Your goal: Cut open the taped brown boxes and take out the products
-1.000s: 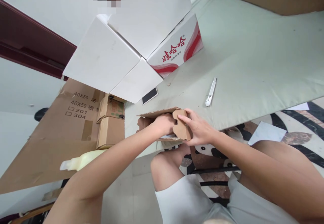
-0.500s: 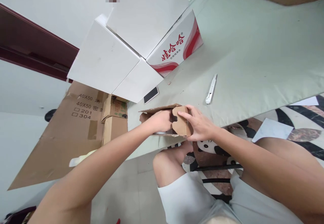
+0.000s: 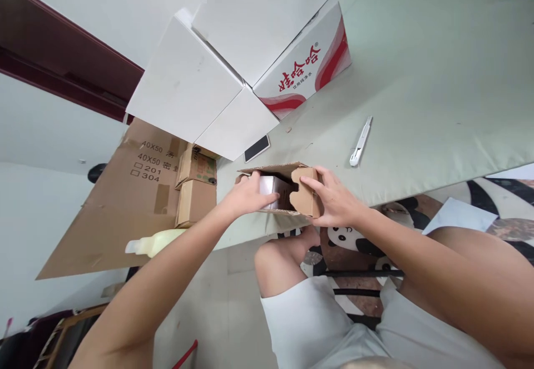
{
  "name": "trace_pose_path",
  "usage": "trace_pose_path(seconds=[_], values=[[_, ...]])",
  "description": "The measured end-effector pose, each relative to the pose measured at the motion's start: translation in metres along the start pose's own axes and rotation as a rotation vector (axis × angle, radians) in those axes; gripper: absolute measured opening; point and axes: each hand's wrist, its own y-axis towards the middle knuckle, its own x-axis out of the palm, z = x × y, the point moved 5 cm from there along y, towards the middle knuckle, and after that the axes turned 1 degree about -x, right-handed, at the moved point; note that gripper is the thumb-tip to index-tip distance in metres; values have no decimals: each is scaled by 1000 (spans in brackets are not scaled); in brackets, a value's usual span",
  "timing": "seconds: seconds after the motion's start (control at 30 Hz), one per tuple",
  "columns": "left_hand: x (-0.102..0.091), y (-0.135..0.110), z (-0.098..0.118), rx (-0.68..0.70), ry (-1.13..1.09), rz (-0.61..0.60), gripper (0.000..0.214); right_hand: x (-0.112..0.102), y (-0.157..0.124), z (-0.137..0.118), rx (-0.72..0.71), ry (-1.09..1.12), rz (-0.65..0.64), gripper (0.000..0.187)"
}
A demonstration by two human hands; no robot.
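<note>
A small open cardboard box [image 3: 306,191] sits at the near edge of the cloth-covered table, between my two hands. Gripping its right end is my right hand [image 3: 334,199], thumb and fingers spread around the end beside the notched flap. My left hand [image 3: 246,193] closes over the box's left end, its thumb reaching inside across a whitish, shiny carton [image 3: 269,185]. That carton stands in the left part of the box; its lower part is hidden. Beyond my right hand lies a white utility knife [image 3: 361,142] on the cloth.
A white box with red print [image 3: 306,74] stands open behind, flaps spread. A phone [image 3: 257,148] lies under one flap. Small brown boxes [image 3: 198,199], a large cardboard sheet [image 3: 112,207] and a pale yellow bottle [image 3: 156,242] are at left. The pale green cloth [image 3: 425,107] extends right.
My left hand has drawn back from deep inside the cardboard box to its left end, uncovering the whitish carton. My right hand keeps its hold. The view has shifted slightly.
</note>
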Motion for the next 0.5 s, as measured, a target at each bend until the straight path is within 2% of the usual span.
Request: trace_pose_path(seconds=[0.07, 0.17, 0.23, 0.33, 0.4, 0.43, 0.5], values=[[-5, -1, 9, 22, 60, -16, 66, 0, -1, 2, 26, -19, 2, 103], [-41, -16, 10, 80, -35, 108, 62, -4, -1, 5, 63, -40, 6, 104], [-75, -35, -3, 94, -187, 253, 71, -9, 1, 7, 110, -56, 3, 105], [-113, -63, -31, 205, -623, 404, 78, -22, 5, 14, 201, -106, 50, 105], [-113, -72, -52, 291, -950, 431, 74, -37, 9, 25, 271, -163, 130, 104], [-104, -73, -62, 322, -1088, 422, 72, -45, 11, 33, 311, -200, 186, 104], [-69, -68, -80, 349, -1270, 381, 72, -65, 13, 52, 394, -284, 321, 106]])
